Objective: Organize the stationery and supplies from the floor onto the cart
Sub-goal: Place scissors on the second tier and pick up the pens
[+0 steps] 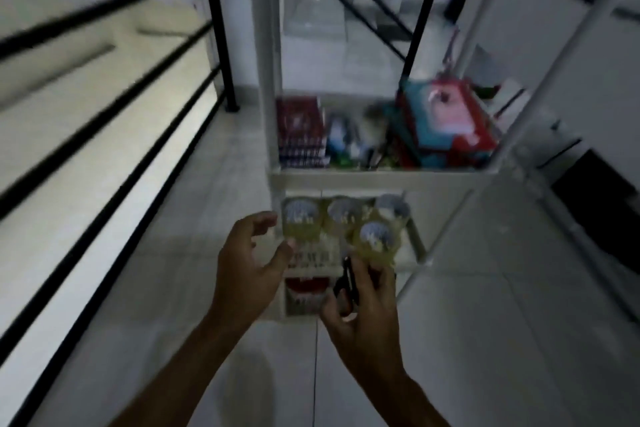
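While gripped, scissors (348, 282) in right hand (360, 302)

Dim and blurred. Pale tiled floor (467, 340) throughout. Left of it, black horizontal railing bars (114, 87) over lighter stair steps (69, 55). Beyond it, more black diagonal bars (349, 0) against a white wall (561, 45).

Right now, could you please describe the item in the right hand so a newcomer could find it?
Start at the white cart and drop to its lower shelf of yellow-green jars. Just before them, the right hand holds scissors: black-handled, unlike the pale jars.
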Available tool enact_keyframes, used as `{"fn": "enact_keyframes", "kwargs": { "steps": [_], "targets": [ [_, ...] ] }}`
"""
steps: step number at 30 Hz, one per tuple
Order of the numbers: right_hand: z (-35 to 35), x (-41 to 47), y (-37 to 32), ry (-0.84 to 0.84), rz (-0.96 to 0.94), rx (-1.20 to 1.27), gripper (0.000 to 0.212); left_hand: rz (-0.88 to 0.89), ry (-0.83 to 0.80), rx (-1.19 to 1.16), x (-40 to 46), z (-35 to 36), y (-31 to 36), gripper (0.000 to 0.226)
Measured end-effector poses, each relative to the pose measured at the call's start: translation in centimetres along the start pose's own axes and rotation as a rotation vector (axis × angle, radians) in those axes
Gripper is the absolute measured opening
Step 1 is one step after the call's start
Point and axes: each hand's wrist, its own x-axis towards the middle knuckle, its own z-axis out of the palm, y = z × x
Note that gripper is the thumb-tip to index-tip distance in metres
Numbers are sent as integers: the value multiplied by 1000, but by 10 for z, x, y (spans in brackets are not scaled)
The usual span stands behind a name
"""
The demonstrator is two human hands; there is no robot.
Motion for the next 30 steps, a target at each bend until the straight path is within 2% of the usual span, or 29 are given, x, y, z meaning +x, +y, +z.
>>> {"fn": "enact_keyframes", "kwargs": {
  "steps": [8,11,13,15,17,19,20,23,26,30],
  "targets": [
    [-70,78,-73,33,-115,-48,57,313,20,67,42,-15,109,21],
    [-73,107,-83,45,-106,-85,51,404,148,158,58,-17,124,17],
    [-67,127,-87,37,-47,-144,42,327,279,163,67,-19,120,28],
    [-58,146,-87,7,27,-192,38,189,300,128,74,-17,105,38],
    [-49,165,-82,-3,103,-219,36,90,182,100,80,-9,83,35],
    [-39,180,-74,13,148,-290,35,67,37,154,82,-3,64,23],
    [-35,185,-69,2,159,-359,36,69,15,169,83,-1,57,21],
    [-23,188,-58,-31,95,-507,34,78,52,134,85,2,52,16],
    [-20,185,-49,-57,63,-527,31,73,34,137,85,2,53,12],
    [-28,176,-56,59,-110,-523,22,83,19,118,85,1,53,19]
  ]
}}
